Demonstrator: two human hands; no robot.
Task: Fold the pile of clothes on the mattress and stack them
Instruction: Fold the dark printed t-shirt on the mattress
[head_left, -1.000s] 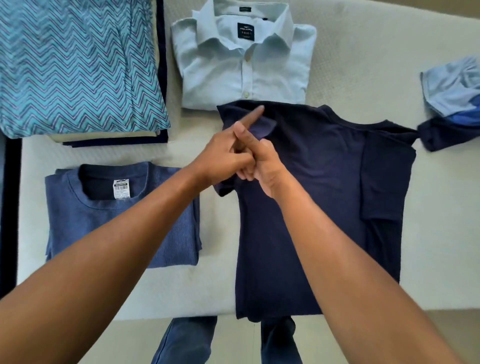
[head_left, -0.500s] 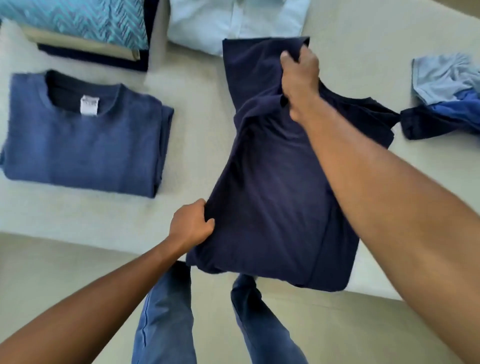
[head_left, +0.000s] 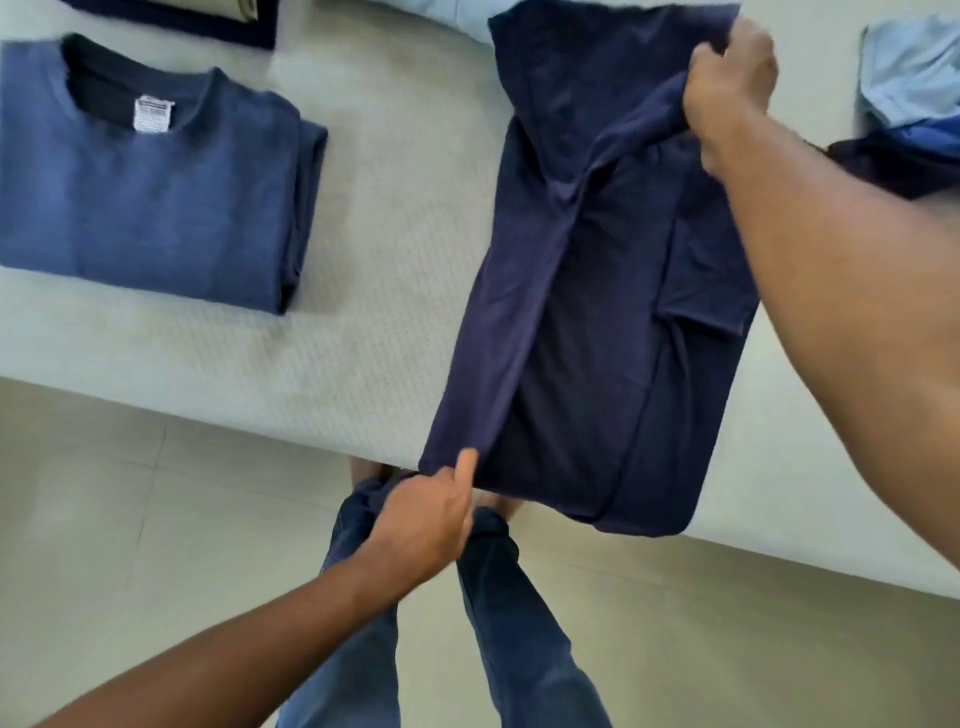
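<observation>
A navy T-shirt (head_left: 597, 322) lies lengthways on the mattress (head_left: 374, 322), right of centre in the frame. Its hem reaches the near edge and its left side is raised in a long fold toward the middle. The left hand (head_left: 426, 519), lower centre, pinches the hem corner with the thumb on top. The right hand (head_left: 730, 88), upper right, has its fingers curled round bunched cloth at the shoulder end. A folded blue T-shirt (head_left: 150, 176) sits upper left, well apart. Pale blue clothes (head_left: 909, 73) lie at the right edge.

Navy T-shirt (head_left: 597, 312), half-folded on mattress (head_left: 363, 312)
</observation>
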